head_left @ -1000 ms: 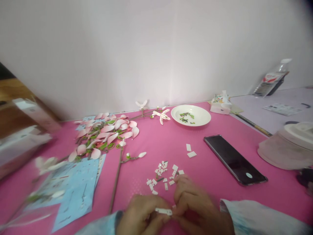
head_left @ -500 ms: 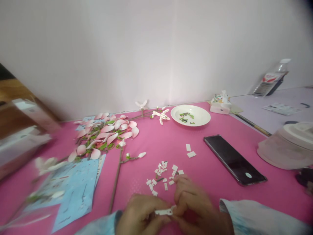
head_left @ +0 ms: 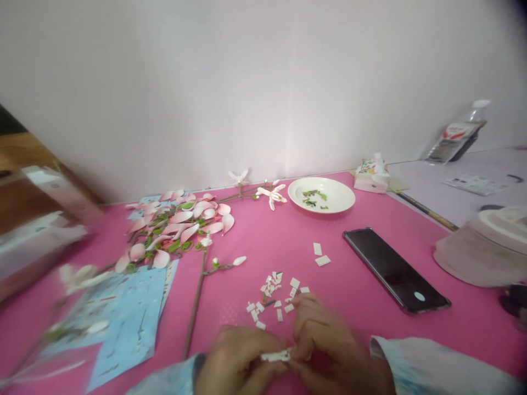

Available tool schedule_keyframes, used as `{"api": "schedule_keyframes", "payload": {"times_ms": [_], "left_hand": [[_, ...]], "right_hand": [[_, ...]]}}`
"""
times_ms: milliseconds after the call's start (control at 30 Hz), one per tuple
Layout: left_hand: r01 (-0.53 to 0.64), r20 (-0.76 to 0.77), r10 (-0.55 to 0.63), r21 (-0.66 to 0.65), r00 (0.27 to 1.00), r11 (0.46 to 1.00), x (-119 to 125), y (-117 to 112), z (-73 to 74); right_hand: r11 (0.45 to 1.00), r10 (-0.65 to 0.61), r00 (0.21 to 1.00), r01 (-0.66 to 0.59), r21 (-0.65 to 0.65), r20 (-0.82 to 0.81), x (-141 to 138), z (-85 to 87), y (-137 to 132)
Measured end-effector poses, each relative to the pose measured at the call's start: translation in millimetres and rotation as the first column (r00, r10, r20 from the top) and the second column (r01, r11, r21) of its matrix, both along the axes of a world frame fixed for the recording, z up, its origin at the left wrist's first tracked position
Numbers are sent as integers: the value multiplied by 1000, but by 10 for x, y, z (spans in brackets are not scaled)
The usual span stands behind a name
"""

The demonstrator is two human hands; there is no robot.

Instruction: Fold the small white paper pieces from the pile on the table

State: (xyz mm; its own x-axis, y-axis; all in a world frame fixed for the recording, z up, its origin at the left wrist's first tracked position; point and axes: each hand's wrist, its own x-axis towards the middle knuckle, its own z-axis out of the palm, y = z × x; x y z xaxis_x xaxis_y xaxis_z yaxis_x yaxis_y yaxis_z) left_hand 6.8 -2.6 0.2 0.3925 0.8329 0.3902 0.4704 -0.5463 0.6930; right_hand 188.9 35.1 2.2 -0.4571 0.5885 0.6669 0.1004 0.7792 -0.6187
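Left of the phone (head_left: 395, 269) and nearer the person, both hands meet over the pink tabletop (head_left: 255, 236) with a small white part (head_left: 274, 356) between them. The left hand (head_left: 239, 359) pinches it between thumb and forefinger. The right hand (head_left: 329, 343), closer to the phone, has its fingers bent and its fingertips closed on the part's other end; blur hides the exact contact, so whether a second tiny piece sits there cannot be told.

Also left of the phone, just beyond the hands, lie scattered small white pieces (head_left: 280, 315), with a few darker ones among them. Two white tiles (head_left: 323, 260) rest apart from these, nearer the phone.

Beyond the phone and to its left stands a white plate (head_left: 341, 202) holding small green pieces (head_left: 315, 197). Straight beyond the phone is a tissue pack (head_left: 368, 182); farther off, to its right, a bottle (head_left: 457, 134) leans near the wall. A pale lidded container (head_left: 469, 252) stands right of the phone.

Well to the phone's left are a brown branch (head_left: 196, 299) with a white bud (head_left: 239, 260) on its side stem, a heap of pink petals (head_left: 179, 227) mixed with green bits, and, left of the branch, a blue printed sheet (head_left: 132, 323).
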Motion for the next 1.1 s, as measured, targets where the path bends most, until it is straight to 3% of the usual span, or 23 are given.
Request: {"api": "schedule_keyframes", "payload": {"times_ms": [267, 867, 1100], "left_hand": [[-51, -23, 48, -132, 999, 990, 13, -30, 17], [-9, -14, 9, -14, 1000, 1000, -4, -16, 51], [-73, -11, 72, -116, 997, 991, 18, -42, 20]], "right_hand": [[1000, -15, 1000, 15, 4, 6, -9, 12, -2], [999, -34, 999, 33, 23, 15, -10, -2, -15], [998, -44, 999, 44, 39, 12, -6, -6, -14]]}}
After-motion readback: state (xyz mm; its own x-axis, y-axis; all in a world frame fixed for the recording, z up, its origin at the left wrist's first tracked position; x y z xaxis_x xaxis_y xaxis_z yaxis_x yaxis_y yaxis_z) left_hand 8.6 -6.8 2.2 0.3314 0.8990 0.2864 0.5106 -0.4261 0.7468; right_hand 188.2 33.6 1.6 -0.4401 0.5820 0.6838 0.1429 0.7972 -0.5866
